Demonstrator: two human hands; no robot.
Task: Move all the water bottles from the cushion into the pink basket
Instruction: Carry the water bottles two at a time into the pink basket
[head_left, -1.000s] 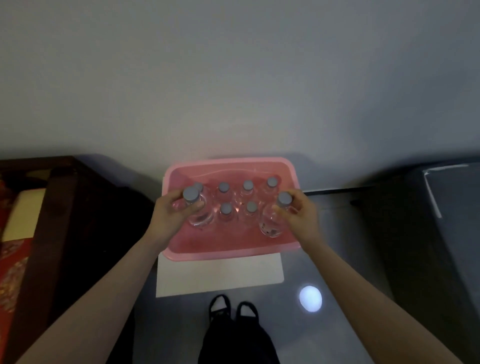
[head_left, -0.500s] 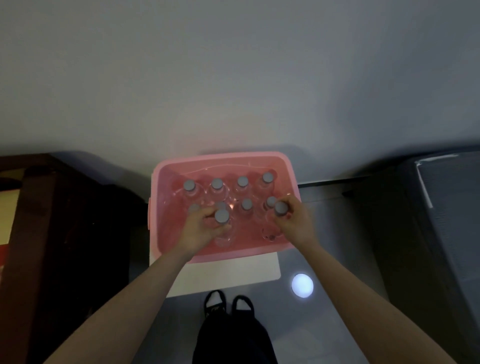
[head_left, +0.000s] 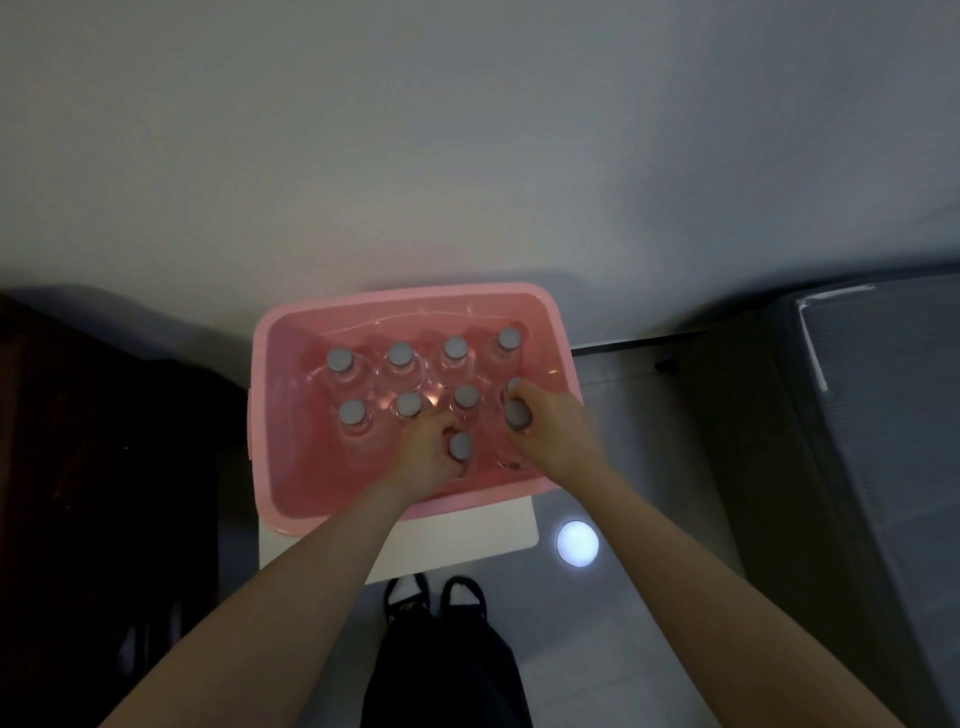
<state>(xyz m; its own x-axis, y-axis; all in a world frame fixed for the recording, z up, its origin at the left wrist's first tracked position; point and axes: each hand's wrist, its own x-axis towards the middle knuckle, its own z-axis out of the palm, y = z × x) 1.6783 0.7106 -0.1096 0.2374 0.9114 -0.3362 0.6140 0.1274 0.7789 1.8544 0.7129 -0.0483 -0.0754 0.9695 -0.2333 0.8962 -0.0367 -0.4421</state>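
Observation:
The pink basket (head_left: 265, 415) stands on a white mat against the wall. Several clear water bottles with grey caps (head_left: 398, 355) stand upright in two rows inside it. My left hand (head_left: 426, 452) reaches down into the basket's front part and grips a bottle (head_left: 460, 447) by its neck. My right hand (head_left: 550, 431) is beside it at the basket's right side, closed on another bottle (head_left: 516, 414). Both held bottles are upright and low inside the basket. The cushion is out of view.
A white mat (head_left: 467, 540) lies under the basket on a glossy grey floor with a round light reflection (head_left: 577, 542). Dark wooden furniture (head_left: 104, 493) stands at the left, a grey box-like object (head_left: 883, 441) at the right. My feet (head_left: 434, 597) stand just in front of the mat.
Both hands have lowered their bottles from above the basket down into its front row. The left hand shifted right, towards the centre.

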